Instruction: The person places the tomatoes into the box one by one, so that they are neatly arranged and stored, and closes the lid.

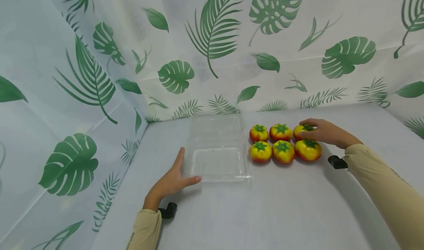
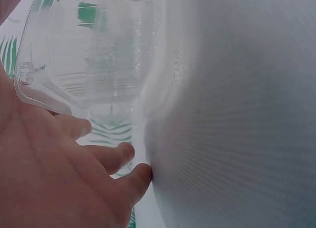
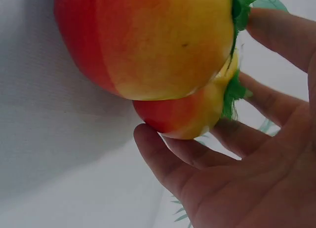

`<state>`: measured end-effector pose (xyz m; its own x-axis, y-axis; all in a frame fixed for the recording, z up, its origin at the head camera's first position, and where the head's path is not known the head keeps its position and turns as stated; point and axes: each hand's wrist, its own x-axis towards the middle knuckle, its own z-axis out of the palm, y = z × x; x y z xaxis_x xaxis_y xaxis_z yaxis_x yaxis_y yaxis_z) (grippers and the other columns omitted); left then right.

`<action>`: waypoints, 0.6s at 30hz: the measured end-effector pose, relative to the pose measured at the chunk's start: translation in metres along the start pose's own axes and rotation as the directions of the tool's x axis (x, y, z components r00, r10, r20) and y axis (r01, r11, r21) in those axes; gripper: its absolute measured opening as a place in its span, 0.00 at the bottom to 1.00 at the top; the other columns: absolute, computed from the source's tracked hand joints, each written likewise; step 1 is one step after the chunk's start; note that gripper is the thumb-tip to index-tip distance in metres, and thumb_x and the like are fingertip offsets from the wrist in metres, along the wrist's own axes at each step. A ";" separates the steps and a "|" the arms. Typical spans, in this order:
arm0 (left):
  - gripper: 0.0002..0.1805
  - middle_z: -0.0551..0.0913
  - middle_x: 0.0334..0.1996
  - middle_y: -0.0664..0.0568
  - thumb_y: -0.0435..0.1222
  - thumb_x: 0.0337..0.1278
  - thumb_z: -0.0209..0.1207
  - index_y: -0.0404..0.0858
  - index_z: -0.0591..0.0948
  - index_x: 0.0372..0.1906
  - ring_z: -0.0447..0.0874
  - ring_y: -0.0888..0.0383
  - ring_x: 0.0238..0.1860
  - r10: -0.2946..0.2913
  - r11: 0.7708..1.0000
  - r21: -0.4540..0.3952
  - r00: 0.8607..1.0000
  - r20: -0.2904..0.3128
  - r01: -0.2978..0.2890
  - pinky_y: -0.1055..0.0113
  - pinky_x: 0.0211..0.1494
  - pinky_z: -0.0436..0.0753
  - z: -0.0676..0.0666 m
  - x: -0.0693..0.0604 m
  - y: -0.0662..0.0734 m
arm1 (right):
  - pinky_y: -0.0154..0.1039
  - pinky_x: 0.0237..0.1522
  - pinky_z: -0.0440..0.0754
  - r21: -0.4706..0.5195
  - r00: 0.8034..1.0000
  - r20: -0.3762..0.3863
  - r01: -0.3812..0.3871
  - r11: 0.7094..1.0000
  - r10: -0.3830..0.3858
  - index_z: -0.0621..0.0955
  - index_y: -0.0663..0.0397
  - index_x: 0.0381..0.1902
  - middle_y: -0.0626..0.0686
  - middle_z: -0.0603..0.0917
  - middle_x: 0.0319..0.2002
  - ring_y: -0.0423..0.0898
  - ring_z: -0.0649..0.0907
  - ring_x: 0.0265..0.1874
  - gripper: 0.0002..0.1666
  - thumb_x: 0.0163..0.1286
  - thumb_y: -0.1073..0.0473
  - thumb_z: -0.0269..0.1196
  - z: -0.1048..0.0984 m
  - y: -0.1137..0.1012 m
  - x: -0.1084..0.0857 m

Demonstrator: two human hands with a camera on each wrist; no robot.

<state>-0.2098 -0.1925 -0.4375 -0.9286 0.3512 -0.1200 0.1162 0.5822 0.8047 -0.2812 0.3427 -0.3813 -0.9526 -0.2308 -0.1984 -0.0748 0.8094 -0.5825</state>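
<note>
In the head view a clear plastic clamshell container lies with its lid raised at the back. My left hand is at its left side, thumb and fingers spread wide; the thumb reaches the front left corner. The left wrist view shows those fingers straight beside the clear wall. On the right, my right hand curves its thumb and fingers round the back right yellow-and-red toy tomato. In the right wrist view the fingertips touch this tomato, partly hidden behind the front right toy tomato.
Several more toy tomatoes with green leafy tops stand in two rows just right of the container. A white cloth covers the table. Behind and to the left hangs a white curtain with green leaves.
</note>
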 end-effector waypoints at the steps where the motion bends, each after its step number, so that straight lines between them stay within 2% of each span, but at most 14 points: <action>1: 0.72 0.29 0.87 0.48 0.57 0.61 0.72 0.41 0.30 0.87 0.30 0.47 0.86 -0.001 1.000 -0.001 1.000 -0.002 0.001 0.40 0.84 0.44 0.000 0.000 0.000 | 0.76 0.65 0.72 0.005 1.000 -0.006 -0.004 1.000 0.004 0.67 0.70 0.76 0.79 0.66 0.71 0.76 0.72 0.65 0.41 0.82 0.44 0.61 0.000 0.001 0.001; 13: 0.71 0.30 0.87 0.47 0.56 0.61 0.72 0.41 0.31 0.88 0.31 0.47 0.86 -0.013 1.000 -0.012 1.000 -0.010 0.013 0.39 0.84 0.45 0.002 0.001 -0.002 | 0.63 0.60 0.83 0.062 0.997 -0.050 -0.051 0.997 0.054 0.65 0.72 0.72 0.79 0.67 0.68 0.71 0.79 0.58 0.41 0.79 0.46 0.65 -0.001 0.011 0.008; 18: 0.71 0.30 0.87 0.48 0.56 0.61 0.72 0.42 0.31 0.88 0.32 0.47 0.86 -0.008 1.000 -0.008 1.000 -0.011 0.008 0.40 0.84 0.46 0.002 0.001 -0.003 | 0.66 0.62 0.81 0.093 0.997 -0.062 -0.043 0.995 0.049 0.62 0.74 0.73 0.80 0.64 0.70 0.75 0.75 0.62 0.42 0.81 0.46 0.63 -0.005 0.013 0.005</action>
<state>-0.2106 -0.1926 -0.4412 -0.9332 0.3388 -0.1200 0.1063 0.5791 0.8083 -0.2881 0.3550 -0.3862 -0.9716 -0.1566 -0.1774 -0.0058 0.7652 -0.6438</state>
